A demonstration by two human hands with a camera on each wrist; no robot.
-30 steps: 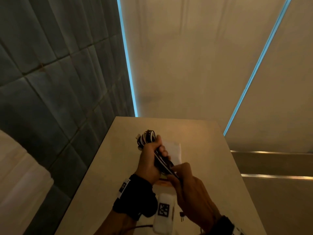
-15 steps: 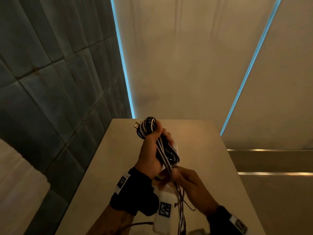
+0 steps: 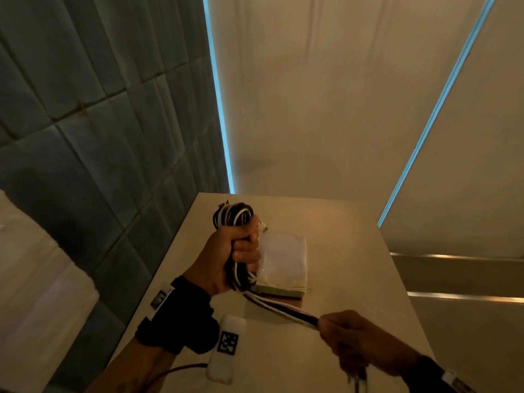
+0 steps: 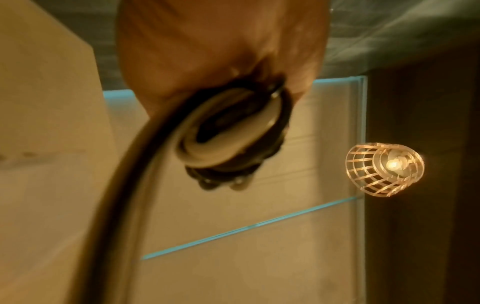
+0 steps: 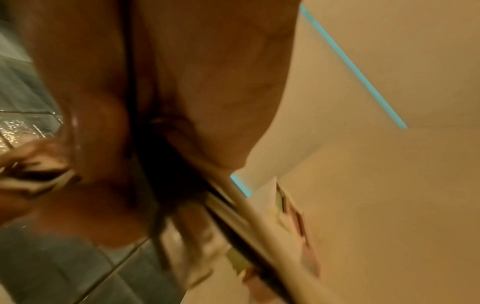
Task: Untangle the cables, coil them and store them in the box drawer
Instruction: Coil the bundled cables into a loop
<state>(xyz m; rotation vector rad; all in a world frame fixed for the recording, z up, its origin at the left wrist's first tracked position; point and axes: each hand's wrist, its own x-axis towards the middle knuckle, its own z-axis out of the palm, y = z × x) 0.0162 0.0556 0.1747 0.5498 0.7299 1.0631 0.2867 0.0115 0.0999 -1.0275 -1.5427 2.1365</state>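
Observation:
My left hand point(image 3: 241, 245) grips a coil of black and white cables point(image 3: 233, 215) upright above the table; the loops stick out above and below my fist. The left wrist view shows the coil's lower loops point(image 4: 228, 135) close up under my palm. From the coil, loose cable strands point(image 3: 280, 309) run down to the right into my right hand point(image 3: 344, 336), which grips them in a fist. Cable ends hang blurred below that hand. In the right wrist view the strands point(image 5: 254, 222) pass out of my palm, blurred. A small box point(image 3: 283, 265) lies on the table behind the coil.
The beige table point(image 3: 340, 245) stands against a dark tiled wall point(image 3: 85, 137) on the left. A white tagged device point(image 3: 226, 347) with a dark wire lies near the front edge. A caged lamp point(image 4: 384, 168) hangs nearby.
My right hand has slid away from the coil, down and to the right along the strands, pulling them taut. My left hand keeps hold of the coil. The box has come into sight.

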